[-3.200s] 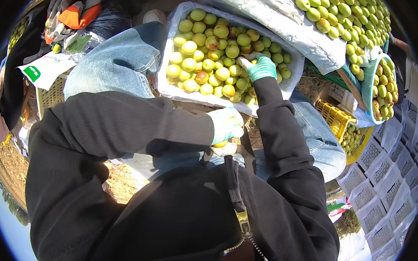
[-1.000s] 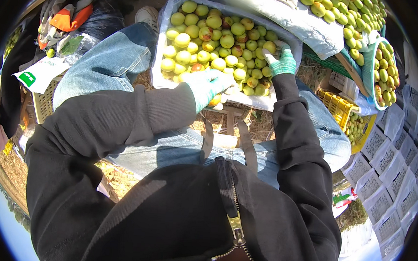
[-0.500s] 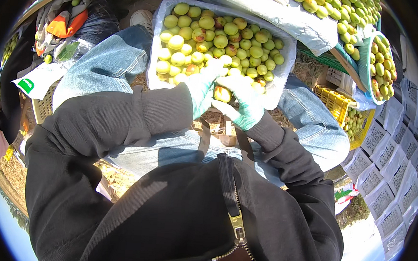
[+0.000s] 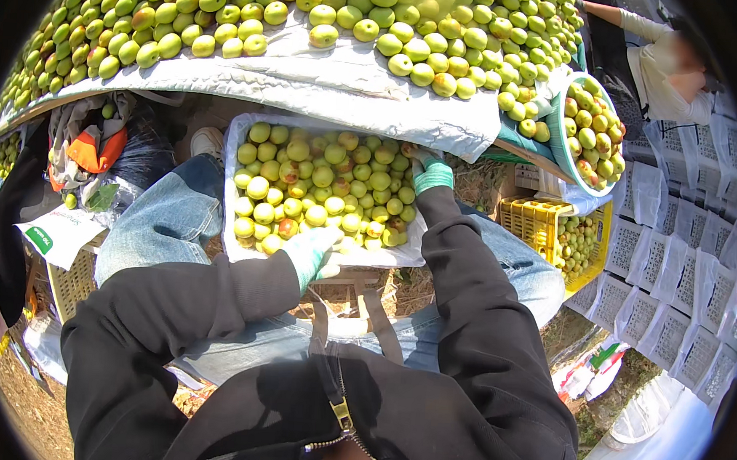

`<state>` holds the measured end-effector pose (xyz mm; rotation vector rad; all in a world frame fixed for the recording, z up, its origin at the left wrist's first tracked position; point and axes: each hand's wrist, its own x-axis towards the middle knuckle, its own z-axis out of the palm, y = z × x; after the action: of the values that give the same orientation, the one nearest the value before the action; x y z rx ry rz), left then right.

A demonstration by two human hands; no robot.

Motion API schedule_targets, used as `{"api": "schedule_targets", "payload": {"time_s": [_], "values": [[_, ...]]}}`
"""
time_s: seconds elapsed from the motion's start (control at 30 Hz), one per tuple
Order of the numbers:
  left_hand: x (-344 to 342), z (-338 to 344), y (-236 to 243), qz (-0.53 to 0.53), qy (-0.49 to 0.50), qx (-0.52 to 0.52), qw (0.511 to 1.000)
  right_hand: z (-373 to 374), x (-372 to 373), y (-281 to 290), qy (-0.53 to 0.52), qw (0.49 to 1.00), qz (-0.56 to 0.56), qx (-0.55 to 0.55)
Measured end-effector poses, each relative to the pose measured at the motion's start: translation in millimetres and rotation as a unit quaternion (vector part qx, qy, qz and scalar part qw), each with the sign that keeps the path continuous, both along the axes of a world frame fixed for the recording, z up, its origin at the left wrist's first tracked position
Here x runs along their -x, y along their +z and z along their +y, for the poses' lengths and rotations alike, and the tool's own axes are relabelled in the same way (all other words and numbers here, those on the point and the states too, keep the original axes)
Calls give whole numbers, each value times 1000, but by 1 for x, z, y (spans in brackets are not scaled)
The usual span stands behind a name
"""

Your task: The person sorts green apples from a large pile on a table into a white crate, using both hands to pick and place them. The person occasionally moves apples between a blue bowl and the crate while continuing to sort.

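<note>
A shallow crate (image 4: 229,251) lined with white sheeting sits between my knees, filled with green jujubes (image 4: 311,180), some blushed red-brown. My left hand (image 4: 308,253), in a pale green and white glove, hovers at the crate's near edge. Its thumb stands apart from the fingers, and nothing shows between them. At the far right corner is my right hand (image 4: 431,171), in the same kind of glove. Its fingers are bent in shadow round a reddish jujube (image 4: 408,149) at their tips; part of the grip is hidden.
Beyond the crate, a sheet-covered table (image 4: 326,101) holds a large heap of jujubes. To the right stand a pale green basket (image 4: 558,132) and a yellow crate (image 4: 527,227), both with fruit. Stacked grey crates (image 4: 670,265) and another person (image 4: 669,71) are farther right.
My hands were together over the near side of the crate round a reddish jujube. They are now apart, the right at the far corner. The view has tilted up, showing more of the heap.
</note>
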<state>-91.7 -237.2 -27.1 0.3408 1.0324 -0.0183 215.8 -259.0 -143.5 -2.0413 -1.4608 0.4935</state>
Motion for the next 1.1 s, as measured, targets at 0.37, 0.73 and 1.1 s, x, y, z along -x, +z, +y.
{"api": "schedule_targets", "payload": {"time_s": [0.37,0.73,1.1], "values": [[-21,7,9,-13,-22,5,1000,130,-36,134,104,936,-335,45],[-9,9,16,-96,-221,-237,941,35,0,126,139,973,-117,-144],[-4,0,-26,-136,-173,-380,899,-70,-21,4,-44,945,191,261]]}}
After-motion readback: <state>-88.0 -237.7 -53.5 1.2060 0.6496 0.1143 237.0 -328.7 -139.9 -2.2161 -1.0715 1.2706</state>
